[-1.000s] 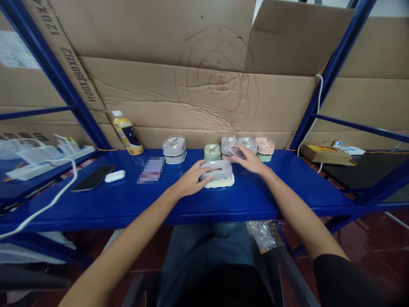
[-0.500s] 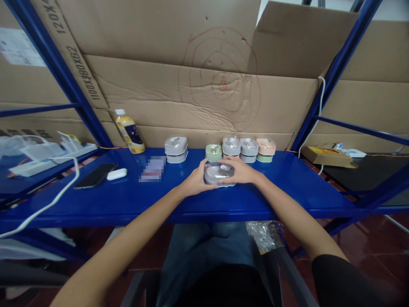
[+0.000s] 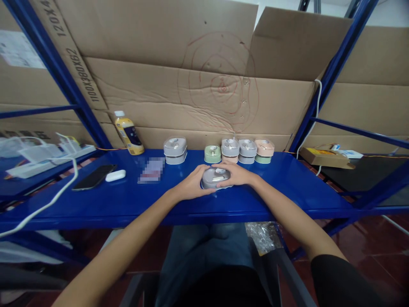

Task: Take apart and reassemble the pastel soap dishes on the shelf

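Left hand (image 3: 191, 184), right hand (image 3: 238, 174) around box (image 3: 211, 178)

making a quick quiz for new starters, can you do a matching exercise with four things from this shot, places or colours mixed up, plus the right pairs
Things
1. bottle
2. nearest box
3. phone
4. pink-topped box

Places, colours or states
A. dark, lying flat to the left of the white case
B. at the right end of the back row of boxes
C. yellow, with a white cap
D. held between the left hand and the right hand

Right pairs
1-C, 2-D, 3-A, 4-B
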Motion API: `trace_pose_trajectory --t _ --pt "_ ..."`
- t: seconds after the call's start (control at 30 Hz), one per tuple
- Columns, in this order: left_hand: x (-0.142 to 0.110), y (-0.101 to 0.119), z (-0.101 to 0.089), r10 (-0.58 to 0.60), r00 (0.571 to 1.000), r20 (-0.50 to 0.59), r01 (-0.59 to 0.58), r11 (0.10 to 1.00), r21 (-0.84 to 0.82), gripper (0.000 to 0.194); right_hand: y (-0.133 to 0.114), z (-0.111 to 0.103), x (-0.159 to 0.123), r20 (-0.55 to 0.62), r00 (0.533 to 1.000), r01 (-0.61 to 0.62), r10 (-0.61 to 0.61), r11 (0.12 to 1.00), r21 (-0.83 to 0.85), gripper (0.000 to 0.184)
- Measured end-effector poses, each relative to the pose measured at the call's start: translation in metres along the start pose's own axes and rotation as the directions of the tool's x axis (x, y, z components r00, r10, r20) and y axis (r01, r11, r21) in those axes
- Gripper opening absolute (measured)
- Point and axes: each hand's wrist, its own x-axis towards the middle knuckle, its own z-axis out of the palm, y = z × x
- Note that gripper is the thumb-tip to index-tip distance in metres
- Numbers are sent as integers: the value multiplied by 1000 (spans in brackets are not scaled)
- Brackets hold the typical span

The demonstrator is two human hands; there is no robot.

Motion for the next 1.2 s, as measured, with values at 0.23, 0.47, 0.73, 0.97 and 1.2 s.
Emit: trace_pose_trajectory --t 0.23,0.47,0.73,0.97,1.2 --pt "-49 14 -26 -42 982 -182 123 876 466 49 -13 10 5 -184 982 -55 32 990 -126 76" --pt "-10 -4 -32 -189 971 -147 238 701 672 46 -13 9 4 -249 967 -102 59 981 -163 48" --pt "55 -45 -23 -222 964 -148 265 729 631 39 -12 8 4 -215 972 -128 94 980 -152 42" --pt "68 -63 -37 -95 958 -272 244 771 589 52 -14 9 4 -199 976 -121 92 983 -135 41" --pt "74 -80 -54 -503 596 -626 769 581 266 103 -16 9 6 -177 979 -119 98 987 -109 38"
